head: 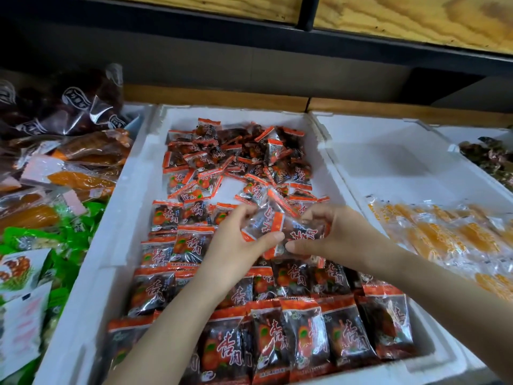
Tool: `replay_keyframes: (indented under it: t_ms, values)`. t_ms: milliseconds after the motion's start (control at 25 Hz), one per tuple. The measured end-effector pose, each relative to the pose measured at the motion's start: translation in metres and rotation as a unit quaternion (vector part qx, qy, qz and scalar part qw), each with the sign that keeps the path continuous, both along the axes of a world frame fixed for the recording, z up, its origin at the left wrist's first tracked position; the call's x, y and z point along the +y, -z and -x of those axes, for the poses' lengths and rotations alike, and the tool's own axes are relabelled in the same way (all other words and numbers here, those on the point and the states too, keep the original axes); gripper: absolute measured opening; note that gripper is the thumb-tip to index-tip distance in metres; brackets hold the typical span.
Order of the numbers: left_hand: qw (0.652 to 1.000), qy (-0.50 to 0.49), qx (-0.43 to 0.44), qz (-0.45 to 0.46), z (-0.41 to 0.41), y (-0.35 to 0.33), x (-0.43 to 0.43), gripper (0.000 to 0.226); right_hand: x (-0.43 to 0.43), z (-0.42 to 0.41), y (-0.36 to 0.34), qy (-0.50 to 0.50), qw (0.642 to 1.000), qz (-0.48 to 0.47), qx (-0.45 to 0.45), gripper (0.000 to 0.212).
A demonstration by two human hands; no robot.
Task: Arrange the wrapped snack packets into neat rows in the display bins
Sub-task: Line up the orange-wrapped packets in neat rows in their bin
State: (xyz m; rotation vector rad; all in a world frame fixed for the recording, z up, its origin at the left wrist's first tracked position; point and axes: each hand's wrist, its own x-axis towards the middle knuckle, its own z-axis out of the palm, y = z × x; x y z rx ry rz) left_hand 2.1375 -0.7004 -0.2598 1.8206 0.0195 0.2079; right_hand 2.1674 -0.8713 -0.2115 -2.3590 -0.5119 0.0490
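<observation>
A white foam bin [91, 262] holds dark snack packets with orange-red ends. Near me they lie in neat overlapping rows [302, 337]; at the far end they form a loose pile [236, 159]. Over the bin's middle, both my hands hold a small bunch of these packets [280, 232]. My left hand [236, 240] grips the bunch from the left, thumb on the near side. My right hand [336, 237] grips it from the right, fingers curled over the top. The lower packets of the bunch are hidden by my hands.
A second white foam bin [388, 151] on the right holds yellow-orange packets [449, 234] near its front. Further right is a bin of dark green items [494, 162]. Left of the main bin lie orange, green and dark bagged snacks [55, 179]. A wooden shelf [416, 20] hangs overhead.
</observation>
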Motion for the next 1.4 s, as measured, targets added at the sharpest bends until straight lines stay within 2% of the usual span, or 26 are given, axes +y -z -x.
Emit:
replay_keyframes:
  t_ms: [80,200,280,360,480,640,760,920,1040,1120,1280,1400]
  values:
    - [0.998,-0.038,-0.030,-0.036,-0.002,-0.005,0.011,0.027,0.001,0.001,-0.002,0.002,1.000,-0.013,0.004,0.034]
    - [0.998,-0.033,-0.039,-0.038,-0.001,-0.012,0.028,0.018,-0.003,-0.003,0.001,0.047,0.994,-0.073,0.072,0.026]
    - [0.996,-0.005,-0.017,-0.086,0.000,-0.012,0.034,0.030,-0.004,-0.006,0.010,0.054,0.994,-0.059,0.073,0.023]
    - [0.987,0.028,0.023,-0.153,0.000,-0.010,0.034,0.037,-0.004,-0.009,0.017,0.059,0.993,-0.056,0.080,0.032]
    - [0.977,0.065,0.074,-0.190,-0.003,-0.001,0.035,0.016,0.001,-0.013,0.023,0.000,0.997,-0.014,0.075,0.029]
    - [0.979,0.084,0.124,-0.137,-0.006,0.005,0.034,0.019,0.005,-0.022,0.034,-0.074,0.993,0.081,0.031,0.015]
    - [0.984,0.073,0.103,-0.126,-0.004,0.004,0.027,0.010,0.007,-0.028,0.033,-0.087,0.987,0.133,-0.003,0.002]
    - [0.981,0.063,0.094,-0.158,-0.005,0.008,0.028,0.012,0.003,-0.033,0.030,-0.094,0.988,0.054,0.107,0.020]
    - [0.976,0.054,0.079,-0.195,-0.010,0.012,0.032,0.008,0.003,-0.034,0.038,-0.116,0.987,0.099,0.058,0.014]
    - [0.976,0.033,0.062,-0.207,-0.012,0.013,0.033,0.003,0.004,-0.036,0.040,-0.115,0.988,0.097,0.034,0.010]
    - [0.967,0.004,0.037,-0.251,-0.011,0.018,0.024,0.011,0.004,-0.036,0.043,-0.138,0.985,0.095,0.042,0.022]
    - [0.959,-0.003,0.022,-0.281,-0.008,0.020,0.018,0.014,0.001,-0.032,0.045,-0.138,0.982,0.124,0.017,0.010]
